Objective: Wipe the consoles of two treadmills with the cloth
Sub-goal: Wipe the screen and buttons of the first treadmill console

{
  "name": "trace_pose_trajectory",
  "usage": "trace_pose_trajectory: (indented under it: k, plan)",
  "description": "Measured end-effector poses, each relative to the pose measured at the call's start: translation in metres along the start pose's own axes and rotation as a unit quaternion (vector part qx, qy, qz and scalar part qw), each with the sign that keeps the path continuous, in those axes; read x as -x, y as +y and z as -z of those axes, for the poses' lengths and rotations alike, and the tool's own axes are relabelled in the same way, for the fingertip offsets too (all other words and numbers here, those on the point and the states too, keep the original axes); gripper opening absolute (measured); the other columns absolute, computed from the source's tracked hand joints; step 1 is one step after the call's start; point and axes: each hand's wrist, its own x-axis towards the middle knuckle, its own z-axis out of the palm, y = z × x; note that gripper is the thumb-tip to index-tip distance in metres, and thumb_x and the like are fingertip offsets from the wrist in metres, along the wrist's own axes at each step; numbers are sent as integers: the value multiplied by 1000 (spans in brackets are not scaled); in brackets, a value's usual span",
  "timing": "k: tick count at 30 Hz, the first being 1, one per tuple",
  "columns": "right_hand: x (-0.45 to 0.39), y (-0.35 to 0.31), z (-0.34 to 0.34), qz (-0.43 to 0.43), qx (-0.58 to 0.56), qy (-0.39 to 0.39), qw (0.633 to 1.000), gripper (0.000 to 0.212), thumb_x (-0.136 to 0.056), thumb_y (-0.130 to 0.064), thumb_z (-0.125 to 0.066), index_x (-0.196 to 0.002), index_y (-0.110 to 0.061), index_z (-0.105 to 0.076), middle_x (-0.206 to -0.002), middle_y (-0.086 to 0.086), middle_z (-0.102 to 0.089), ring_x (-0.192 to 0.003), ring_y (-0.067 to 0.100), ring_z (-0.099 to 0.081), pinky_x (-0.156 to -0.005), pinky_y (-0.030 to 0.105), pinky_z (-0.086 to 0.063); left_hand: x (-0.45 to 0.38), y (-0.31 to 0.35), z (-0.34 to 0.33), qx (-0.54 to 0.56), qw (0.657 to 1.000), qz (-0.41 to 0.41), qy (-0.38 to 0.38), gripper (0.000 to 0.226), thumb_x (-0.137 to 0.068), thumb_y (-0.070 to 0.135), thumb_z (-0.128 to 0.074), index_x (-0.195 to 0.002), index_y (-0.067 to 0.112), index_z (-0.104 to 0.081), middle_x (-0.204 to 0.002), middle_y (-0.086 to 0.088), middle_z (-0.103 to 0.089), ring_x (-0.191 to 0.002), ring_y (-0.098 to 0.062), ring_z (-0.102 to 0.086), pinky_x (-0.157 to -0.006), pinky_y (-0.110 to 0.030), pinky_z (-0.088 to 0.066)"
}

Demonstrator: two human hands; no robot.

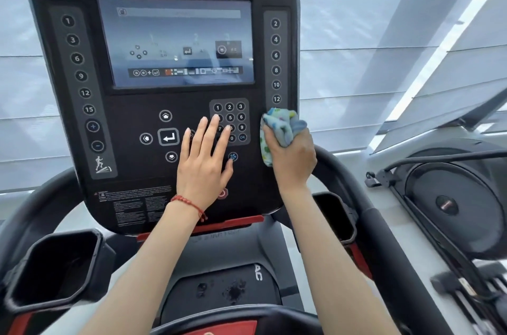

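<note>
Cloth [282, 128] sits bunched in the right hand's [292, 159] grip against the console [131, 142] edge; left hand [204, 159] lies flat, fingers spread, hiding keypad [230, 122] buttons

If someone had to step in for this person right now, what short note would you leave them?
Right hand: grip closed on the bunched pale blue patterned cloth, held at the lower right edge of the black Star Trac treadmill console, just below the right number strip.
Left hand: fingers straight, flat on the console over the round-button number keypad.
Done: cannot tell how much of this console has been wiped.
Left: finish this console, including the lit screen, then wipe the second treadmill's console.
</note>
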Motion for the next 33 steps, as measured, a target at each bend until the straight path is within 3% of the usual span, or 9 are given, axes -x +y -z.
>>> trace_pose_trajectory:
  k: [4, 8, 13, 21, 25, 27, 30, 33]
  plan:
    - [27, 12, 15, -44, 8, -43, 998, 51, -69, -47, -76, -86, -3, -60, -80, 11, -64, -73, 27, -61, -61, 22, -35, 3, 0, 4, 3, 1000, -6, -24, 54, -88, 25, -46, -138, 5, -43, -147, -20, -34, -137, -34, -27, -111, -52, -23]
    - [35, 14, 32, -119, -5, -119, 986, 47, -71, -51, -72, -94, -12, -60, -85, -1, -62, -75, 11, -51, -68, 23, -37, 12, 2, 9, 21, 999, -11, -42, 55, -88, 27, -41, -138, 5, -42, -146, -20, -34, -137, -34, -27, -112, -50, -22]
    - [54, 16, 52, -230, -31, -152, 961, 48, -67, -57, -71, -94, -18, -61, -87, -4, -66, -80, 14, -59, -71, 30, -46, 24, 5, 14, 71, 996, -32, -45, 55, -87, 27, -41, -137, 4, -44, -145, -20, -36, -137, -33, -28, -111, -49, -25]
    - [91, 5, 89, -371, -146, -56, 915, 32, -72, -40, -76, -94, -20, -63, -88, -6, -66, -83, 11, -64, -73, 28, -54, 35, 19, 17, 185, 974, -119, -53, 54, -87, 28, -43, -135, 3, -45, -144, -21, -37, -135, -33, -29, -110, -49, -26]
    - [110, 7, 124, -414, -194, -3, 890, 28, -75, -36, -74, -95, -21, -62, -92, -2, -68, -81, 11, -65, -61, 23, -52, 40, 43, 19, 239, 954, -174, -58, 54, -85, 26, -45, -133, 1, -47, -142, -23, -39, -134, -35, -30, -109, -48, -25]
    - [121, 11, 144, -439, -199, 21, 876, 32, -74, -35, -75, -98, -18, -63, -94, 2, -69, -82, 15, -67, -63, 28, -56, 44, 58, 23, 268, 941, -196, -62, 54, -84, 27, -44, -131, 2, -47, -141, -24, -40, -133, -35, -30, -108, -48, -23]
    - [138, 20, 179, -461, -206, 64, 861, 26, -71, -31, -77, -91, -19, -65, -96, 7, -71, -86, 25, -69, -79, 45, -57, 50, 85, 30, 304, 921, -230, -74, 53, -84, 28, -44, -130, 3, -44, -139, -24, -41, -131, -36, -31, -106, -51, -28]
    - [160, 25, 216, -473, -217, 109, 847, 19, -74, -25, -75, -89, -18, -65, -96, 9, -71, -88, 29, -69, -79, 49, -56, 58, 114, 37, 332, 898, -279, -70, 54, -82, 27, -48, -130, 2, -45, -138, -25, -42, -129, -37, -33, -105, -51, -30]
